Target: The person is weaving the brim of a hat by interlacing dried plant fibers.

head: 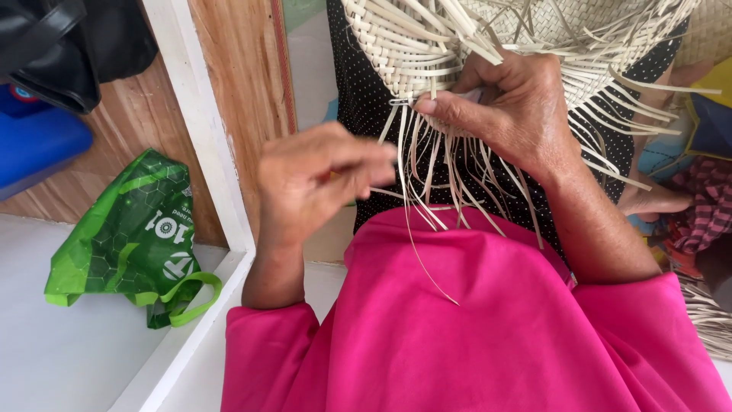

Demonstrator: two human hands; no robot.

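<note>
Woven mat rests on lap; right hand pinches its edge, left hand closed on one loose strip; pull strip taut, keep edge pinned

Head cam, close, steep downward view

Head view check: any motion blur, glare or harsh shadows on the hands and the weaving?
Head view: left hand slightly motion-blurred; right hand and woven straw piece sharp; soft, even daylight, no glare or hard shadows; green bag clear.
</note>
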